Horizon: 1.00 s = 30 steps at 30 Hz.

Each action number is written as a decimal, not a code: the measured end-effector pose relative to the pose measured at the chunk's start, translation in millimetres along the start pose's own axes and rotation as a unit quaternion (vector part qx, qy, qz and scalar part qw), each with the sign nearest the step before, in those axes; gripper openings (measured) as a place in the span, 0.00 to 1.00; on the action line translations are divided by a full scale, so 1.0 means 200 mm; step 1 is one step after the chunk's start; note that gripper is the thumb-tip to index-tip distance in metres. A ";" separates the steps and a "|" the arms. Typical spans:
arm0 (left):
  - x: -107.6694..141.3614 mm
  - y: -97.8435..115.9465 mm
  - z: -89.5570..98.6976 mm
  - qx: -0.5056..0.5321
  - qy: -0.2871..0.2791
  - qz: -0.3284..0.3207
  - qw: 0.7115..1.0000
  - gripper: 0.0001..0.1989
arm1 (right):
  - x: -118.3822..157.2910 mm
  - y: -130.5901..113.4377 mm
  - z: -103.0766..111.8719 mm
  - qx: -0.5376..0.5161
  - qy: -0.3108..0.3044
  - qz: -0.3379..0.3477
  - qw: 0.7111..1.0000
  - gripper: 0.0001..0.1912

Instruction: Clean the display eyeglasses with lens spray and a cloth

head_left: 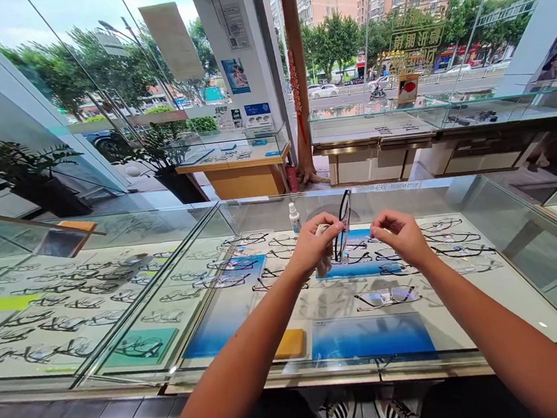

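My left hand (pixel 315 244) pinches a pair of dark-rimmed eyeglasses (pixel 343 211), held up on edge above the glass counter. A pale cloth (pixel 324 264) hangs beneath the fingers of that same hand. To the right, apart from the glasses, my right hand (pixel 398 234) has its thumb and fingers pressed together; whatever they may hold is too small to make out. Just behind my left hand stands a small white bottle (pixel 294 218) on the counter top. Rimless-looking glasses (pixel 388 298) lie below, between my forearms.
The glass counter (pixel 378 375) holds rows of eyeglasses, blue sheets (pixel 371 336) and a yellow case (pixel 290 344). A framed mirror (pixel 63 240) rests at the left. Beyond are more display cases (pixel 372 124), a wooden trunk (pixel 296 73) and potted plants (pixel 163 148).
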State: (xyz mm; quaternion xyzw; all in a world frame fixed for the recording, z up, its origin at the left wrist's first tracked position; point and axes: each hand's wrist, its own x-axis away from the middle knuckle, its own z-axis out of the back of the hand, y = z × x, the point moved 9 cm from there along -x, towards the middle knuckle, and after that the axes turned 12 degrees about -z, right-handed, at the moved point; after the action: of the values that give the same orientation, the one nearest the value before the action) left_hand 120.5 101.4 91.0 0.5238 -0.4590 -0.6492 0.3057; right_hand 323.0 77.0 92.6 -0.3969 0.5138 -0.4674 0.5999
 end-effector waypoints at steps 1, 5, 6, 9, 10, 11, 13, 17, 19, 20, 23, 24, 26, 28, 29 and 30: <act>0.01 0.00 -0.01 0.007 -0.002 0.001 1.000 0.22 | 0.00 0.00 -0.02 -0.012 -0.013 -0.004 1.000 0.11; 0.02 0.00 -0.06 0.027 -0.019 -0.003 0.999 0.24 | 0.01 0.02 -0.06 -0.059 -0.041 -0.021 0.997 0.12; 0.03 0.00 -0.07 0.027 -0.021 -0.004 0.999 0.24 | 0.01 0.02 -0.07 -0.070 -0.044 -0.028 0.996 0.12; 0.04 -0.01 -0.09 0.026 -0.025 -0.009 0.999 0.23 | 0.02 0.03 -0.08 -0.087 -0.049 -0.047 0.994 0.14; 0.04 -0.01 -0.09 0.024 -0.027 -0.013 0.999 0.23 | 0.02 0.03 -0.08 -0.088 -0.050 -0.053 0.993 0.14; 0.04 -0.01 -0.09 0.023 -0.027 -0.017 0.999 0.23 | 0.02 0.03 -0.08 -0.086 -0.051 -0.058 0.993 0.15; 0.04 -0.01 -0.10 0.023 -0.026 -0.021 0.999 0.23 | 0.02 0.04 -0.10 -0.079 -0.059 -0.066 0.993 0.16; 0.04 -0.03 -0.10 0.034 -0.024 -0.012 0.999 0.22 | 0.03 0.06 -0.14 -0.062 -0.083 -0.075 0.992 0.18; 0.03 -0.03 -0.10 0.036 -0.023 -0.013 0.999 0.22 | 0.03 0.07 -0.15 -0.061 -0.090 -0.076 0.991 0.18; 0.03 -0.03 -0.10 0.036 -0.023 -0.015 0.999 0.22 | 0.03 0.07 -0.15 -0.063 -0.091 -0.076 0.991 0.18; 0.03 -0.02 -0.10 0.034 -0.026 -0.020 0.999 0.21 | 0.03 0.07 -0.16 -0.061 -0.090 -0.075 0.991 0.18; 0.03 -0.02 -0.10 0.033 -0.027 -0.021 0.999 0.21 | 0.03 0.07 -0.16 -0.059 -0.090 -0.075 0.991 0.18; 0.03 -0.02 -0.10 0.030 -0.029 -0.023 0.999 0.22 | 0.03 0.07 -0.16 -0.056 -0.089 -0.077 0.991 0.18; 0.03 -0.02 -0.10 0.028 -0.030 -0.023 0.999 0.22 | 0.03 0.08 -0.15 -0.060 -0.091 -0.082 0.991 0.19; 0.03 -0.02 -0.09 0.027 -0.030 -0.024 0.999 0.22 | 0.03 0.08 -0.15 -0.066 -0.092 -0.086 0.990 0.19; 0.03 -0.03 -0.09 0.027 -0.029 -0.022 0.999 0.22 | 0.03 0.08 -0.16 -0.072 -0.093 -0.089 0.989 0.20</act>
State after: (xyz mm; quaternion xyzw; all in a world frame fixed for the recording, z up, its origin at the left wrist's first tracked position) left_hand 137.1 93.3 82.9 0.5226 -0.4733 -0.6583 0.2636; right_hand 294.9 75.9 70.7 -0.5251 0.4502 -0.4421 0.5711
